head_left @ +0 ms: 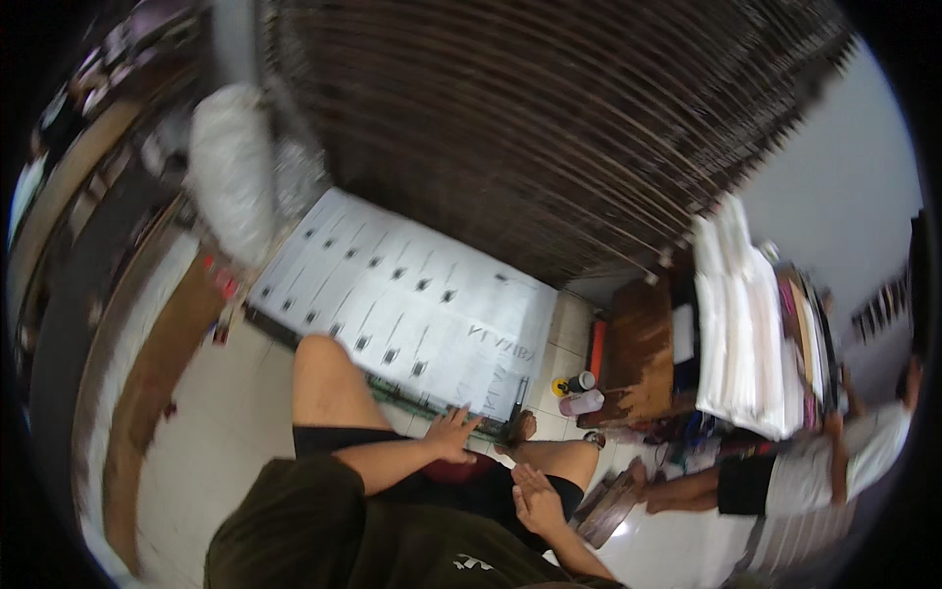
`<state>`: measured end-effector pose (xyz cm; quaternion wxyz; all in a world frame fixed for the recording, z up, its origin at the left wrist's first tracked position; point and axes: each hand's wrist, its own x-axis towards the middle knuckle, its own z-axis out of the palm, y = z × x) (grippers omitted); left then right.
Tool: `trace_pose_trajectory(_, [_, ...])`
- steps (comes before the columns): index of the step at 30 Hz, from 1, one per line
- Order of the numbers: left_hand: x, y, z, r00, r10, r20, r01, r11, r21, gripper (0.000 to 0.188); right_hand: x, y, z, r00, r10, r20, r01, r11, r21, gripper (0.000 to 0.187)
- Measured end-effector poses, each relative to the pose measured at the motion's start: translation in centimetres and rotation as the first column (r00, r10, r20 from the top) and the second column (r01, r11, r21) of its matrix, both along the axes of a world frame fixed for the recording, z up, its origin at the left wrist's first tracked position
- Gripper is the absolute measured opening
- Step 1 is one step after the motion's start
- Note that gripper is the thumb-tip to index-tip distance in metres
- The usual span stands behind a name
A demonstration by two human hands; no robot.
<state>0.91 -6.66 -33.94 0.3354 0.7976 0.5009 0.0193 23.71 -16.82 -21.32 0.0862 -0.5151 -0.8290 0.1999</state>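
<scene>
In front of me lies a large white sheet or panel [383,285] with rows of small dark marks, thin lines and some lettering, on a low stand with a green edge [392,395]. My left hand [449,437] is just over its near edge, fingers spread and nothing held; whether the fingertips touch the edge I cannot tell. On my right thigh rests my right hand [537,499], its fingers stretched out and no object in it. A slim dark object [520,393] lies by the panel's near right corner.
Beyond the panel rises a tall rack of dark slats [510,128]. A plastic-wrapped bundle [232,172] stands back left. To the right are bottles [581,402], a brown wooden cabinet [638,344], stacked white material [741,324] and another person [805,471].
</scene>
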Motion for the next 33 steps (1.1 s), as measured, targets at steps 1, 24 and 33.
trace_pose_trajectory(1, [-0.7,0.6,-4.4,0.980,-0.197,-0.032,0.175,0.925,-0.337,0.102,-1.6,1.4,2.3,0.999,0.008,-0.038,-0.003,0.994,0.108,0.040])
trace_pose_trajectory(24, [-0.2,0.5,-1.4,0.972,-0.180,0.153,0.236,0.784,-0.573,0.112,0.9,-1.3,1.1,0.997,-0.079,-0.026,0.083,0.959,0.270,0.044])
trace_pose_trajectory(33, [-0.3,-0.1,0.2,0.977,-0.212,-0.033,0.192,0.932,-0.308,0.112,-0.1,1.1,4.5,0.994,-0.105,-0.038,0.111,0.959,0.260,0.043])
